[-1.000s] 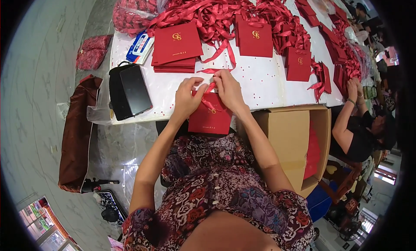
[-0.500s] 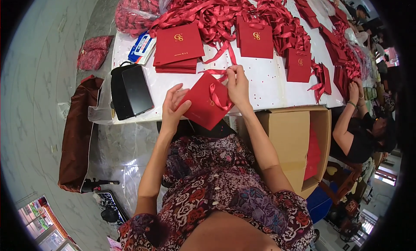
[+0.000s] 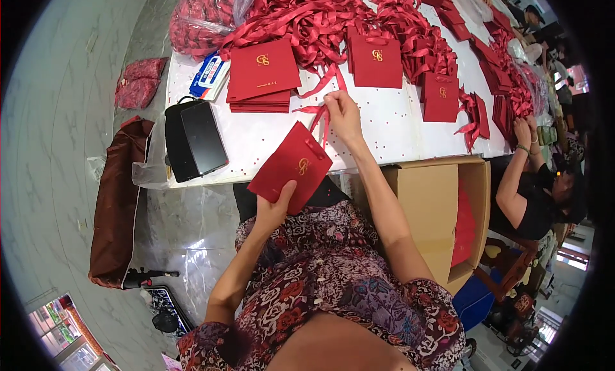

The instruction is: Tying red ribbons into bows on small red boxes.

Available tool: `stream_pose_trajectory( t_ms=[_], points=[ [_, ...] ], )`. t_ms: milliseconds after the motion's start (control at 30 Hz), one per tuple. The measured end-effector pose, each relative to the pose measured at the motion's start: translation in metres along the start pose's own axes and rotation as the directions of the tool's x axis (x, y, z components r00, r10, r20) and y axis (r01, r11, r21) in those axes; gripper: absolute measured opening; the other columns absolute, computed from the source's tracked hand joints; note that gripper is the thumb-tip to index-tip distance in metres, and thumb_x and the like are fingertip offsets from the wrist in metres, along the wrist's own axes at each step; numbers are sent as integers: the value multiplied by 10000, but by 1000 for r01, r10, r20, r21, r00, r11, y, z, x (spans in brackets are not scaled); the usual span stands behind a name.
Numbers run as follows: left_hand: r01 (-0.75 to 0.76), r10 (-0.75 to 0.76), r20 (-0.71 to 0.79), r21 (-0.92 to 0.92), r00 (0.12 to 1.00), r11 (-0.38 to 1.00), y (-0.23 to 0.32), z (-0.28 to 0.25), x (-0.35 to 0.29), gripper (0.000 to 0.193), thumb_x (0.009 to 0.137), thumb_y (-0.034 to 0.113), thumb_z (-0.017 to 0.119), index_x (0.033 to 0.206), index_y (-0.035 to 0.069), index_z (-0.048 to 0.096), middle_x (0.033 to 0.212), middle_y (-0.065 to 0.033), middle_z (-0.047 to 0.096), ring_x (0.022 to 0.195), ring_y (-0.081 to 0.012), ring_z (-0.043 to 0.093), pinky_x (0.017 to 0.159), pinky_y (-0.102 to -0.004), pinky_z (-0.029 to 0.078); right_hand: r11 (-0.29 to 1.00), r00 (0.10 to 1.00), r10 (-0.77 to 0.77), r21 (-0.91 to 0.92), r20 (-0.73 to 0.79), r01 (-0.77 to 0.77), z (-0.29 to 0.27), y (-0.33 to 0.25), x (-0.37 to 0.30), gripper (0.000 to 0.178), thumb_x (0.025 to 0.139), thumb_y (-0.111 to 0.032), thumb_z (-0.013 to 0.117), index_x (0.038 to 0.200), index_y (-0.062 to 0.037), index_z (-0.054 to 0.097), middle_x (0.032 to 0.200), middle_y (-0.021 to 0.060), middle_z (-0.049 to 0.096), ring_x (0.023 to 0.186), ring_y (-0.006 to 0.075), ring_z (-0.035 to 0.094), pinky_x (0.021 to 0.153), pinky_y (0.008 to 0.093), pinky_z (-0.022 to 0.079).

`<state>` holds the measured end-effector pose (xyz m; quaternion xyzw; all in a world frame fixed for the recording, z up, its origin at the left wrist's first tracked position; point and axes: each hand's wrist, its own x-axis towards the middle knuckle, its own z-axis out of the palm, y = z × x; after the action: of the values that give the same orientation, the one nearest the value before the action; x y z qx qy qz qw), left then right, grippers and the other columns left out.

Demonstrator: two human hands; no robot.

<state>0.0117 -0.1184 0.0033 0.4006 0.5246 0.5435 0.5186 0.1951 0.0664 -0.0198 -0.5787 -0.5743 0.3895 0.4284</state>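
Observation:
My left hand (image 3: pixel 273 212) grips the lower corner of a small red paper gift bag (image 3: pixel 296 163) with a gold emblem, its thumb on the front face. The bag is tilted, just off the table's near edge. My right hand (image 3: pixel 344 118) pinches a red ribbon (image 3: pixel 319 118) that runs down to the bag's top edge. Beyond my hands lies a stack of flat red bags (image 3: pixel 264 73), and a heap of loose red ribbons (image 3: pixel 301 25) spreads behind it.
A black pouch with a phone (image 3: pixel 204 135) lies at the table's left, by a blue-white packet (image 3: pixel 208 74). More red bags (image 3: pixel 377 65) stand to the right. A cardboard box (image 3: pixel 426 211) holding red pieces is by my right arm. At far right a co-worker's hands (image 3: pixel 526 131) touch red bags.
My left hand has moved down and taken the bag by its lower corner, turning it. My right hand has drawn the ribbon away from the bag, slightly up and left.

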Motion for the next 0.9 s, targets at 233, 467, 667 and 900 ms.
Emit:
stream_pose_trajectory(
  t_ms=[233,467,667,900],
  points=[
    [-206,234,-46,332,971,921,39,-27,11,359,905,-2,626,1257,-42,568,1199,-142,620,1096,-231,599,956,-330,465,809,861,-496,-303,111,505,4,-7,4,143,915,-151,620,985,-39,676,927,110,639,845,288,591,777,385,473],
    [-525,312,426,743,849,414,36,-3,25,861,541,-30,749,1366,66,521,1239,-150,541,1109,-348,535,950,-419,445,683,827,-539,-490,161,541,14,5,3,112,852,-187,687,882,-86,649,869,67,597,889,281,557,788,418,389],
    [-599,245,547,736,801,316,3,19,34,786,658,178,809,1377,90,503,1272,-135,502,1145,-350,485,966,-463,404,740,836,-535,-411,121,533,-35,5,-12,75,912,-113,577,897,-41,560,855,128,591,844,308,583,818,425,406],
    [-587,429,437,740,790,327,-8,20,81,568,782,250,761,1278,47,574,1238,-160,537,1065,-344,507,861,-439,423,978,977,-128,-142,169,153,-56,-37,-69,127,957,-121,573,970,0,537,888,171,615,769,342,626,673,387,493]
  ],
)
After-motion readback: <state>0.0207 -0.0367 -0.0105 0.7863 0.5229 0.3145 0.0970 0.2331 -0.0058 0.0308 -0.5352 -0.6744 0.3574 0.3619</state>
